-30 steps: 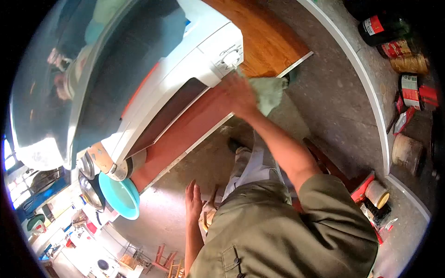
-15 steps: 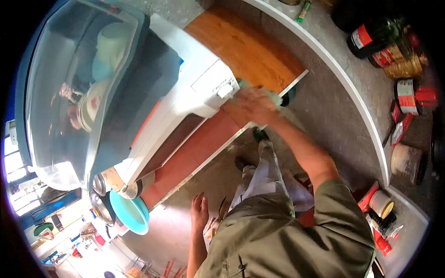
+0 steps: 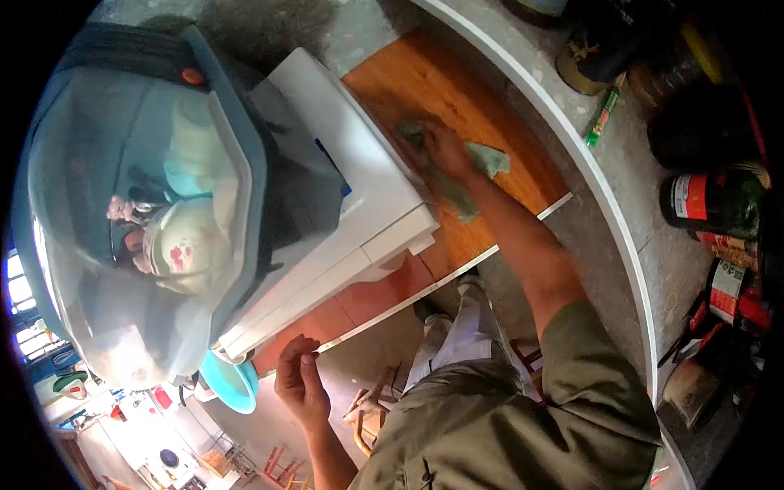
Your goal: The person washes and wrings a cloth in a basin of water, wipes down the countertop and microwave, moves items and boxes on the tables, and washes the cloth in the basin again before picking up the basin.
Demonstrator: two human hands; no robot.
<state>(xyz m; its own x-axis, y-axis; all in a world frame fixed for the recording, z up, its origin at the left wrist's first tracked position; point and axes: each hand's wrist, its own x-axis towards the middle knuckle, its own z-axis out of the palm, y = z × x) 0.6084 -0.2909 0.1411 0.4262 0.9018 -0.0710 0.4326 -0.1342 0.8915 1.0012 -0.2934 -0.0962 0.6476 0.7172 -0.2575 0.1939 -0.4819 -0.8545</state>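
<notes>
One green cloth (image 3: pixel 489 159): under your right hand (image 3: pixel 446 149), poking out both sides
Right hand: holds cloth
Left hand (image 3: pixel 303 382): farther off, loosely bent, empty

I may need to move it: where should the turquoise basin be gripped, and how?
Probably grip the turquoise basin by its exposed rim, pinching the wall there, coming from the side of the left hand: that rim curves out in plain view, while the clear-covered container overlaps its other side.

This seems a home kitchen: bowls (image 3: pixel 186 247) lie inside the dish box (image 3: pixel 259 167), a basin (image 3: pixel 232 382) near it, bottles (image 3: pixel 712 200) farther from it.
</notes>
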